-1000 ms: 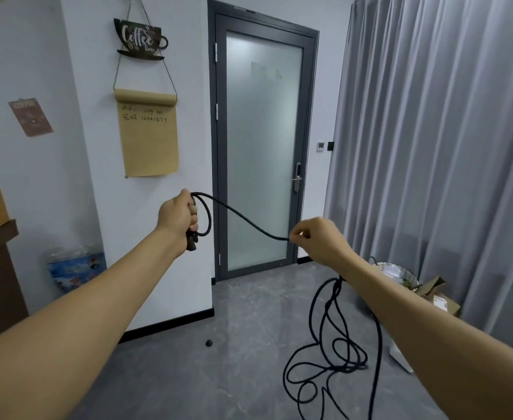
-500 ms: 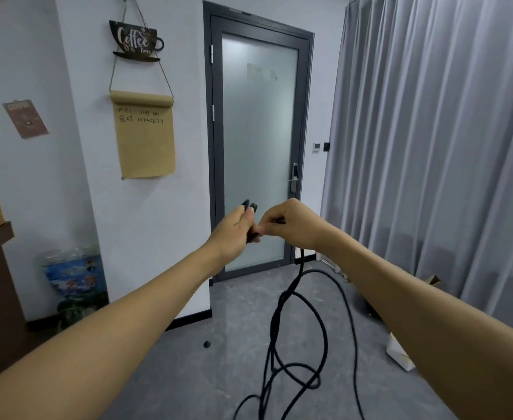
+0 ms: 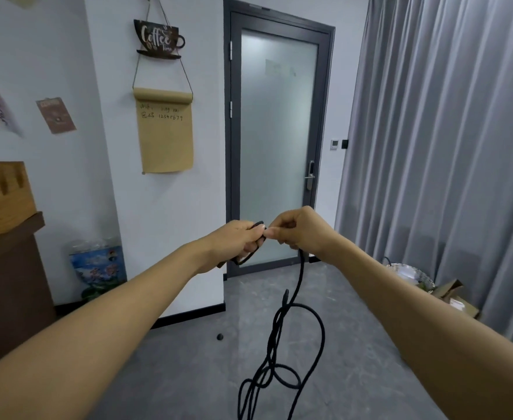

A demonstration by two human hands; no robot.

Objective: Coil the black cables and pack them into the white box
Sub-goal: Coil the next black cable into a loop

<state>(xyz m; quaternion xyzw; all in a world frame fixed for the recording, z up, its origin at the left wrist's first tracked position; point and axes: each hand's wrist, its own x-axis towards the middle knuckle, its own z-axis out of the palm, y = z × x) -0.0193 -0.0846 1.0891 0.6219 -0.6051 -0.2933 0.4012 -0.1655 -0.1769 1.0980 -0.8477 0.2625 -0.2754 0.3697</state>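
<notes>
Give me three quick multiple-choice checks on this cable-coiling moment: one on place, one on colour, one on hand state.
1. Where does the slack of the black cable hang?
A. below the right hand
B. over the door handle
C. on the wooden cabinet

2. What colour are the curtains?
A. brown
B. grey
C. blue

3. What is the left hand doing?
A. hanging idle
B. pressing the door
C. gripping a small loop of cable

Answers: 1 A, cable drops from the right hand toward the floor; 2 B, grey folds fill the right side; 3 C, fingers curl round the loop.

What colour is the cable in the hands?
Black; the cable shows clearly in the head view, hanging from the hands.
</notes>
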